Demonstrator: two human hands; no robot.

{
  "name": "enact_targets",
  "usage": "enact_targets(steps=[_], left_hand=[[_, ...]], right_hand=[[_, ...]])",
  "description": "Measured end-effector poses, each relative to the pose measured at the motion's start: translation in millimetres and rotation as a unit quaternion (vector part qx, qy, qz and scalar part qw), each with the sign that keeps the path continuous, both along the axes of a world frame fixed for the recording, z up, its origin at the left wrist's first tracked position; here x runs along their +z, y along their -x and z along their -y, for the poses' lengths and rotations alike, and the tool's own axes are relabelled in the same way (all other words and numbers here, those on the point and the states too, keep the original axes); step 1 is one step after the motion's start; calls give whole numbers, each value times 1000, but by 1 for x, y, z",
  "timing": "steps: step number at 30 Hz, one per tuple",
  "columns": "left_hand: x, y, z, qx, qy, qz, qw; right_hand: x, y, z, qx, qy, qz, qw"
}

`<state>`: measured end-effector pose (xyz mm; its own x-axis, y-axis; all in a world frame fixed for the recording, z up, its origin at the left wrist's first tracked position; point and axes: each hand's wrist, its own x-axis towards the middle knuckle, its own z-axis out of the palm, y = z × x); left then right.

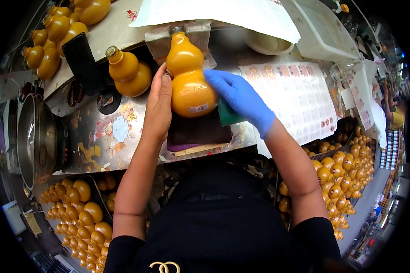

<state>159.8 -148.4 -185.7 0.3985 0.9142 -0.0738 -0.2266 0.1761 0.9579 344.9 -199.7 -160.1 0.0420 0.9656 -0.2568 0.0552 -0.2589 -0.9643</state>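
Note:
A yellow gourd-shaped bottle [185, 59] lies at the middle of the bench, its neck pointing away from me. Printed text and a small barcode label show on its wider lower bulb. My bare left hand [160, 102] grips the bottle's left side, fingers partly hidden behind it. On the right side, my blue-gloved right hand [239, 93] holds the same bottle at the lower bulb. A green flat piece [228, 113] shows beneath the glove; whether that hand holds it too, I cannot tell. Under the bottle is a dark pad [198, 132].
Sticker sheets [300, 100] lie to the right, near a clear plastic bin [323, 32]. To the left are another gourd bottle [130, 75], a propped phone [82, 61] and a metal pan [32, 136]. Crates of yellow gourd bottles [339, 177] stand below the bench on both sides.

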Motion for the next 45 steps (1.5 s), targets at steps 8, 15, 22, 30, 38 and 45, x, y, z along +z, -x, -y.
enact_targets(steps=[8, 15, 22, 30, 38, 45], left_hand=[[-1, -6, 7, -5, -135, -60, 989], [-7, -6, 6, -2, -148, -37, 988], [-11, 7, 5, -56, -184, -100, 976], [-10, 10, 4, -73, -158, -69, 982], [-10, 34, 6, -142, -257, -153, 944], [7, 23, 32, 59, -493, -300, 814]], right_hand=[[-23, 14, 10, -60, -48, 10, 997], [-36, 10, 10, -124, 9, -160, 979], [8, 13, 49, -184, -155, -217, 946], [-24, 31, 48, 57, -549, 416, 723], [-35, 28, 79, -84, -281, 12, 956], [-7, -46, 61, -263, -55, -324, 907]])
